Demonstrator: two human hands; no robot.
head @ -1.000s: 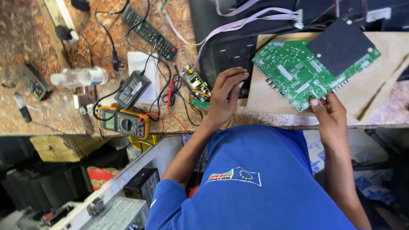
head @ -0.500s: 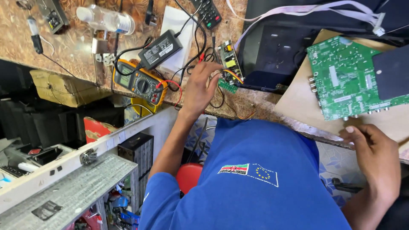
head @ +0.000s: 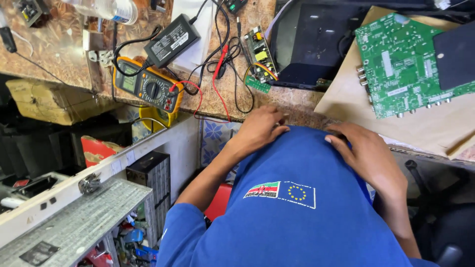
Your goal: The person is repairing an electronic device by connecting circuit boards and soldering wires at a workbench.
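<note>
Cluttered speckled brown worktop (head: 232, 94): your left hand (head: 260, 126) and right hand (head: 368, 153) lie flat, empty, on your blue shirt (head: 307, 212) at its edge; large green circuit board (head: 401, 64) sits beyond the right hand.

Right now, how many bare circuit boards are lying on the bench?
2. A large green circuit board lies on the cardboard sheet at right; a small narrow board lies beside the black panel, mid-bench. Others may be hidden beyond the frame.

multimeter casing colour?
Yellow with a dark grey face, multimeter, head view.
</note>
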